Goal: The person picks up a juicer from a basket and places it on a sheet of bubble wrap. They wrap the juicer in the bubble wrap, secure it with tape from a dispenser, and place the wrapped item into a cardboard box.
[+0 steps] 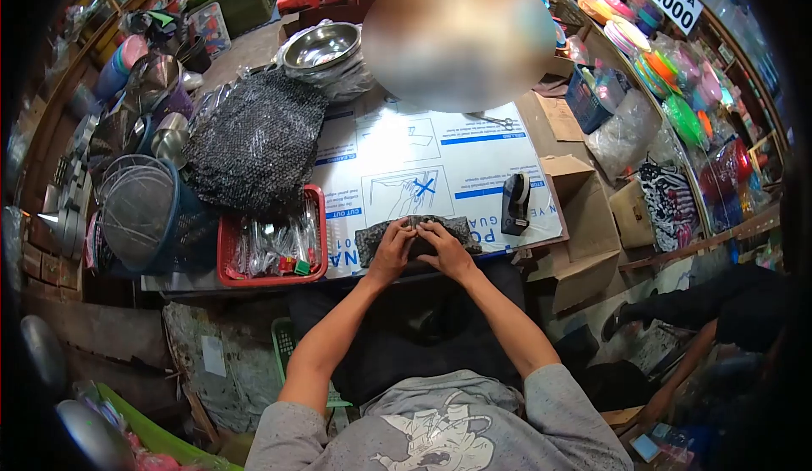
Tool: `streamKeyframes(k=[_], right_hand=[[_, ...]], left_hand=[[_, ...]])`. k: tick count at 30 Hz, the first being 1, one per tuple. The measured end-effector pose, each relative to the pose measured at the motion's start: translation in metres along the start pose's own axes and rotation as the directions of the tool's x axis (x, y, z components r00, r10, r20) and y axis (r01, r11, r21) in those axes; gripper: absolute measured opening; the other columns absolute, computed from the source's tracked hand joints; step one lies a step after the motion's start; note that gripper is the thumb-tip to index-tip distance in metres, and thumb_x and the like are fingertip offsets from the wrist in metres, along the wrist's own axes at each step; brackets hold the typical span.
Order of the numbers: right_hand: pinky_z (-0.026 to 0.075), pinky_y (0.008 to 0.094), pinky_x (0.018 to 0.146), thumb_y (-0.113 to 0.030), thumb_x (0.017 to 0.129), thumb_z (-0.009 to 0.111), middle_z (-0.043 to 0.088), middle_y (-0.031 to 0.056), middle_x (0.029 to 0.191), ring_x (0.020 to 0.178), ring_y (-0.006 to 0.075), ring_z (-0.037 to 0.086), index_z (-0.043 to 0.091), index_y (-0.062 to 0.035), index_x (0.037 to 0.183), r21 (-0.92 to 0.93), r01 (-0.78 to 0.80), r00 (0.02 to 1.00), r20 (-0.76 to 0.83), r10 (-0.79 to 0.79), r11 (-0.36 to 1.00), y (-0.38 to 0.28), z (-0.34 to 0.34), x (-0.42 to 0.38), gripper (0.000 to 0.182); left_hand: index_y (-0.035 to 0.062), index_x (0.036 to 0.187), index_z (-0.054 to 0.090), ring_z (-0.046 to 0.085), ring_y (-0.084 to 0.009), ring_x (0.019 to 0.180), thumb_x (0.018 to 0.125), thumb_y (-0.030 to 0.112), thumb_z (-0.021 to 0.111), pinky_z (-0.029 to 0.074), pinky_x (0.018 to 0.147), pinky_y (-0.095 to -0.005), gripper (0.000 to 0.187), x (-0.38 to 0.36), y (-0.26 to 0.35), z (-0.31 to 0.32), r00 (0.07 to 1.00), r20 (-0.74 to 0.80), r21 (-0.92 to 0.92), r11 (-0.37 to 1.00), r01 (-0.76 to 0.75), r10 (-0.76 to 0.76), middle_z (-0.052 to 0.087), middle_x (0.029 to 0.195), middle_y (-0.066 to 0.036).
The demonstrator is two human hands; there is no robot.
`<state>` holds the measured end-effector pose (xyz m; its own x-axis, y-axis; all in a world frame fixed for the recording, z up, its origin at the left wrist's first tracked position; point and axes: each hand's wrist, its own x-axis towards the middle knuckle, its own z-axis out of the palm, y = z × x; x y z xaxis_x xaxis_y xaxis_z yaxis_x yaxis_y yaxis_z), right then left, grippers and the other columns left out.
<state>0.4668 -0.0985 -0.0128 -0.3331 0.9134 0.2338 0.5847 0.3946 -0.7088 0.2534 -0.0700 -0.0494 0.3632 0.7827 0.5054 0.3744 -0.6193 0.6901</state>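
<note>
Grey shirt (431, 420) at six o'clock; left hand (392, 249) and right hand (446, 249), fingers grasping a dark wrapped bundle (421, 221) at six o'clock on the surface (474, 171); likely light, soft, best held by both ends

stocked shelving (719, 241) right | printed white tabletop (499, 162), light glare (391, 139) | grey floor (639, 353)
</note>
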Motion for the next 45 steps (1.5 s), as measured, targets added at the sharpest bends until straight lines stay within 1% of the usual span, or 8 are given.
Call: streamKeyframes(k=[4,12,21,25,31,34,38,45], right_hand=[[0.053,0.0449,0.115,-0.017,0.08,0.094,0.063,0.0153,0.146,0.138,0.0373,0.061,0.065,-0.0044,0.146,-0.039,0.05,0.998,0.048,-0.049,0.998,0.01,-0.005,-0.001,0.074],[0.049,0.0439,0.108,-0.027,0.078,0.093,0.07,0.0054,0.131,0.123,0.0262,0.064,0.072,-0.0097,0.137,-0.355,0.239,0.962,-0.041,-0.27,0.904,0.012,-0.006,-0.009,0.066],[0.052,0.0438,0.098,-0.02,0.083,0.089,0.075,0.0065,0.116,0.111,0.0272,0.069,0.078,-0.0102,0.12,-0.296,0.174,0.967,-0.129,-0.22,0.939,0.011,-0.021,-0.029,0.04],[0.055,0.0454,0.088,-0.015,0.093,0.082,0.077,0.0114,0.099,0.092,0.032,0.071,0.079,-0.0071,0.112,-0.131,-0.264,0.803,-0.579,0.143,0.955,0.049,-0.063,-0.052,0.021],[0.053,0.048,0.096,-0.018,0.099,0.076,0.076,0.0143,0.107,0.107,0.0353,0.068,0.073,-0.0033,0.122,-0.054,-0.547,0.679,-0.613,0.405,0.836,0.101,-0.132,-0.072,0.028],[0.052,0.048,0.1,-0.016,0.097,0.076,0.076,0.015,0.112,0.109,0.0365,0.067,0.072,-0.0032,0.121,-0.133,-0.509,0.718,-0.611,0.334,0.85,0.089,-0.134,-0.066,0.028],[0.051,0.0477,0.1,-0.011,0.089,0.079,0.074,0.0135,0.115,0.113,0.0352,0.066,0.073,-0.0067,0.12,-0.287,-0.063,0.941,-0.335,-0.039,0.956,0.034,-0.103,-0.037,0.032],[0.047,0.0451,0.106,-0.016,0.087,0.08,0.069,0.0078,0.131,0.122,0.0283,0.063,0.07,-0.0111,0.131,-0.43,0.155,0.975,-0.081,-0.209,0.889,-0.012,-0.039,0.007,0.045]], left_hand=[[0.0037,0.137,0.067,0.065,-0.0395,0.127,0.094,0.002,0.081,0.057,0.105,-0.0457,0.046,0.016,0.014,-0.042,0.971,0.24,0.008,1.0,0.004,-0.006,0.063,0.125,-0.02],[0.0055,0.13,0.076,0.066,-0.0317,0.113,0.085,0.006,0.085,0.057,0.098,-0.0415,0.046,0.016,0.017,-0.035,0.96,0.195,0.29,0.923,-0.253,0.202,0.068,0.11,-0.008],[0.0053,0.12,0.083,0.067,-0.0301,0.11,0.084,-0.002,0.084,0.057,0.098,-0.0405,0.036,0.021,0.023,-0.031,0.982,0.184,0.206,0.975,-0.077,0.039,0.073,0.105,-0.009],[0.0053,0.117,0.084,0.067,-0.0297,0.11,0.085,-0.002,0.085,0.057,0.097,-0.0405,0.032,0.024,0.027,-0.03,0.989,0.145,0.18,0.983,-0.042,0.015,0.074,0.104,-0.008],[0.0057,0.115,0.084,0.067,-0.0295,0.111,0.085,-0.002,0.085,0.058,0.098,-0.0407,0.031,0.019,0.027,-0.026,0.992,0.12,0.182,0.982,-0.047,0.026,0.075,0.104,-0.008],[0.0064,0.114,0.084,0.067,-0.0295,0.111,0.085,-0.001,0.085,0.058,0.098,-0.0408,0.03,0.018,0.023,-0.026,0.994,0.11,0.18,0.983,-0.048,0.028,0.075,0.104,-0.007],[0.0075,0.114,0.085,0.068,-0.0296,0.112,0.086,-0.001,0.085,0.059,0.099,-0.041,0.03,0.016,0.022,-0.026,0.992,0.122,0.182,0.982,-0.045,0.023,0.075,0.105,-0.007],[0.0101,0.114,0.085,0.068,-0.0299,0.111,0.082,-0.005,0.083,0.058,0.1,-0.042,0.035,0.015,0.027,-0.029,0.991,0.13,0.153,0.988,-0.036,0.016,0.074,0.101,-0.006]])
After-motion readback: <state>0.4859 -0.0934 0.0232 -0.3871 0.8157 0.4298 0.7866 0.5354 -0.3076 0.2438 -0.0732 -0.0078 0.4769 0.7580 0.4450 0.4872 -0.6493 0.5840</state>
